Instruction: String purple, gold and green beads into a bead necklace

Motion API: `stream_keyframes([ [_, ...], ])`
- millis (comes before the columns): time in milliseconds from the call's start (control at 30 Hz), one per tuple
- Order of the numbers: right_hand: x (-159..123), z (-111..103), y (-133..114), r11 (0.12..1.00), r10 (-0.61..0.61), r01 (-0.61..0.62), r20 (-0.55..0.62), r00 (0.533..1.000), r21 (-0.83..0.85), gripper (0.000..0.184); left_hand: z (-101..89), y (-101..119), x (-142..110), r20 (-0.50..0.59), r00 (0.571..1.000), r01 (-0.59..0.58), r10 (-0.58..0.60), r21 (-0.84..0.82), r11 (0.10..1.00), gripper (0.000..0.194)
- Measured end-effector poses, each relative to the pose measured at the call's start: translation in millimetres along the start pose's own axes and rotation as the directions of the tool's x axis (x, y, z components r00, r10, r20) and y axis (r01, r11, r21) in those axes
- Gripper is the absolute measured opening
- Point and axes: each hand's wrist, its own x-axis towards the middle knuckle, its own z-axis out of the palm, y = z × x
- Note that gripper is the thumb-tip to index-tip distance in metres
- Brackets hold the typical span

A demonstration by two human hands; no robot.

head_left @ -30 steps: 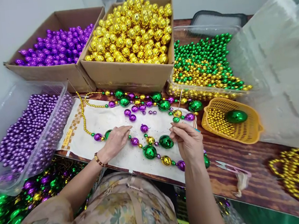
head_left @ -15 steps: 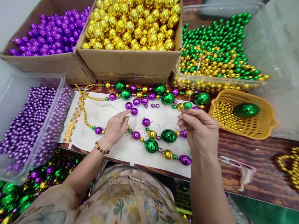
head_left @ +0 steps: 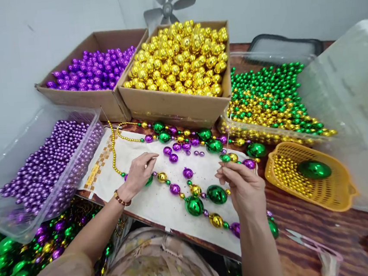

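Observation:
My right hand [head_left: 242, 184] is raised over the right part of the white cloth [head_left: 107, 149], thumb and fingers pinched on a thin needle [head_left: 228, 136] that points upward. A small green bead [head_left: 225, 158] sits at the fingertips, beside the needle's lower end. My left hand [head_left: 138, 173] hovers over the cloth's left half, fingers stretched forward with no bead visible in them. Just right of it lie loose purple beads [head_left: 173, 158] and a single purple bead [head_left: 187, 172]. A strand with a green ball [head_left: 194, 206] and a gold ball [head_left: 216, 220] runs between my hands.
Behind the cloth stand cardboard boxes of purple balls [head_left: 99, 70] and gold balls [head_left: 177, 65]. Clear tubs hold small purple beads [head_left: 49, 161] and green and gold beads [head_left: 265, 100]. A yellow basket [head_left: 338, 184] and pink-handled snips [head_left: 314, 244] lie to the right.
My left hand has drawn back from the loose purple beads. The right hand still pinches the needle, which now stands more upright. The camera has tilted up, bringing a fan into view.

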Motion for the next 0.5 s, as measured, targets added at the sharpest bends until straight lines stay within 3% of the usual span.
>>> stream_keyframes([
  [67, -3, -1, 4, 1.0, 0.003, -0.003, 0.0, 1.0, -0.026, 0.011, -7.4, 5, 21, -0.081, 0.996, -0.046, 0.047, 0.005, 0.999, 0.024],
  [167, -7, -4, 9, 0.998, 0.012, -0.01, 0.026, 1.0, -0.055, 0.012, -22.2, 13, 65, -0.191, 0.973, -0.1, 0.125, 0.14, 0.985, 0.026],
  [333, -12, -6, 15, 0.993, 0.019, -0.014, 0.046, 0.999, -0.121, 0.013, -44.8, 30, 159, -0.306, 0.939, -0.005, 0.156, 0.442, 0.897, 0.029],
  [500, -15, -3, 11, 0.996, 0.025, -0.022, 0.026, 0.999, -0.089, 0.012, -40.4, 38, 229, -0.241, 0.95, -0.057, 0.199, 0.492, 0.869, 0.044],
])
